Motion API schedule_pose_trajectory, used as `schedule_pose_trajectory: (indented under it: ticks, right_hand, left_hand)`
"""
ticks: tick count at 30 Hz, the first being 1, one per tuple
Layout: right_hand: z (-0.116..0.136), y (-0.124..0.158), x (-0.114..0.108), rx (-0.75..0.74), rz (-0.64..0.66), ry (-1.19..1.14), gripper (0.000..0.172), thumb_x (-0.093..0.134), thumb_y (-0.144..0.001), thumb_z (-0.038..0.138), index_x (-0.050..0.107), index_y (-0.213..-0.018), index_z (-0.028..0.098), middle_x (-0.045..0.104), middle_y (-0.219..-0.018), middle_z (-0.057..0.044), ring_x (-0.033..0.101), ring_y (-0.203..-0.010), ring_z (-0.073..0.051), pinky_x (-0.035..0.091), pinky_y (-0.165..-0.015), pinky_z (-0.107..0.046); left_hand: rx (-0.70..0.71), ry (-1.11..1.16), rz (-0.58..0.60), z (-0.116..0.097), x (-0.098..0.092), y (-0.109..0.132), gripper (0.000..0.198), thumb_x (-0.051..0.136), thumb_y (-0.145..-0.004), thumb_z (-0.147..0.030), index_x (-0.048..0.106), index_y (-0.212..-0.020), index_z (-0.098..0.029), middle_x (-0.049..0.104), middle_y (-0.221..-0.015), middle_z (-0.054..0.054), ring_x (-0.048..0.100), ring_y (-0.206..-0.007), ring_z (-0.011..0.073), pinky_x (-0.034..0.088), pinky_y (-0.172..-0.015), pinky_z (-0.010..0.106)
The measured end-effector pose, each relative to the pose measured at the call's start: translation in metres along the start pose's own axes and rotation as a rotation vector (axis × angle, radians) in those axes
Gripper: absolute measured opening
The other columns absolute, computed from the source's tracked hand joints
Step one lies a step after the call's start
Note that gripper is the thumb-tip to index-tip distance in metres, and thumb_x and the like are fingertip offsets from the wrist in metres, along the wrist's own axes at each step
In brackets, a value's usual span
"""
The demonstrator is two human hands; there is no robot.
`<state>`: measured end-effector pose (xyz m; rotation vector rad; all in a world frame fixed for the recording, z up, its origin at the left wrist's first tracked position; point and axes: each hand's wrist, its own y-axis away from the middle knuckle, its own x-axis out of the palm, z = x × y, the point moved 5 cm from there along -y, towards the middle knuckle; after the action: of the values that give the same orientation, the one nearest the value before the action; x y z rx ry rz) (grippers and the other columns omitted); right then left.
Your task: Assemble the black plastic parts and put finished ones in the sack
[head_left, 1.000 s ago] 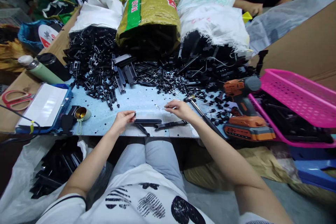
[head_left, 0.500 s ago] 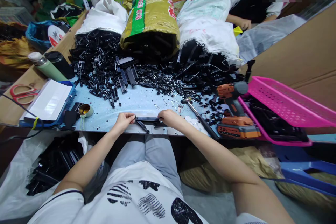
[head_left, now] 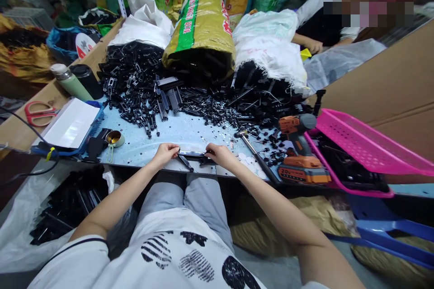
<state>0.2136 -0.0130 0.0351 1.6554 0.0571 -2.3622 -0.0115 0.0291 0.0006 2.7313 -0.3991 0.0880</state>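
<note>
Between my two hands, just above the table's front edge, lies a long black plastic bar (head_left: 191,153). My left hand (head_left: 166,152) pinches its left end with thumb and forefinger. At the other end, the fingers of my right hand (head_left: 219,153) are closed on the bar and hide its tip. A thinner black arm (head_left: 185,163) slants down and to the right from near the left end; whether it is joined there I cannot tell. Another dark piece shows partly under my right hand. To the right of that hand lies a hammer (head_left: 256,153) with a black handle.
Piles of black plastic parts (head_left: 132,83) and small screws spill from sacks (head_left: 203,31) at the back. On the right stand a cordless drill (head_left: 300,149) and pink baskets (head_left: 369,144). Scissors (head_left: 40,114), a metal cup (head_left: 115,139) and bottles (head_left: 69,81) are left. A co-worker's hand (head_left: 313,46) shows behind.
The camera view has shifted slightly, so the scene sits a little lower. Both hands keep hold of the black bar, whose top face now catches more light.
</note>
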Motion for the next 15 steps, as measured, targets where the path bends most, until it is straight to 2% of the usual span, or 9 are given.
schedule_pose_trajectory:
  ticks: [6,9,12,15]
  right_hand:
    - [-0.009,0.007,0.012,-0.095,-0.075,-0.123,0.015,0.05,-0.088,0.03,0.059,-0.097,0.02,0.066,-0.084,-0.003,0.062,-0.074,-0.015,0.045,-0.07,-0.024]
    - [-0.01,0.013,0.016,-0.172,-0.137,-0.168,0.019,0.048,-0.09,0.03,0.06,-0.101,0.019,0.066,-0.093,-0.006,0.063,-0.083,-0.016,0.048,-0.077,-0.027]
    - [-0.01,0.021,0.018,-0.238,-0.204,-0.175,0.024,0.045,-0.091,0.031,0.06,-0.106,0.019,0.066,-0.104,-0.008,0.062,-0.097,-0.018,0.048,-0.087,-0.031]
    - [-0.013,0.029,0.023,-0.274,-0.274,-0.179,0.028,0.046,-0.092,0.032,0.06,-0.113,0.02,0.064,-0.111,-0.008,0.06,-0.103,-0.019,0.047,-0.092,-0.033]
  left_hand:
    - [-0.032,-0.05,-0.019,0.002,-0.006,-0.003,0.021,0.074,-0.062,-0.027,0.066,-0.072,-0.01,0.058,-0.052,-0.001,0.048,-0.045,0.0067,0.038,-0.049,0.02]
    - [0.018,-0.138,-0.027,0.001,-0.004,-0.003,0.02,0.072,-0.062,-0.027,0.067,-0.073,-0.011,0.058,-0.055,-0.001,0.048,-0.048,0.0075,0.038,-0.051,0.021]
    - [0.113,-0.231,-0.1,0.004,-0.005,-0.002,0.029,0.072,-0.061,-0.027,0.068,-0.085,-0.012,0.058,-0.063,-0.002,0.047,-0.051,0.0068,0.037,-0.053,0.02]
    - [0.103,-0.215,-0.154,0.017,-0.009,-0.002,0.042,0.073,-0.061,-0.034,0.064,-0.095,-0.011,0.051,-0.061,-0.005,0.043,-0.049,0.006,0.035,-0.051,0.02]
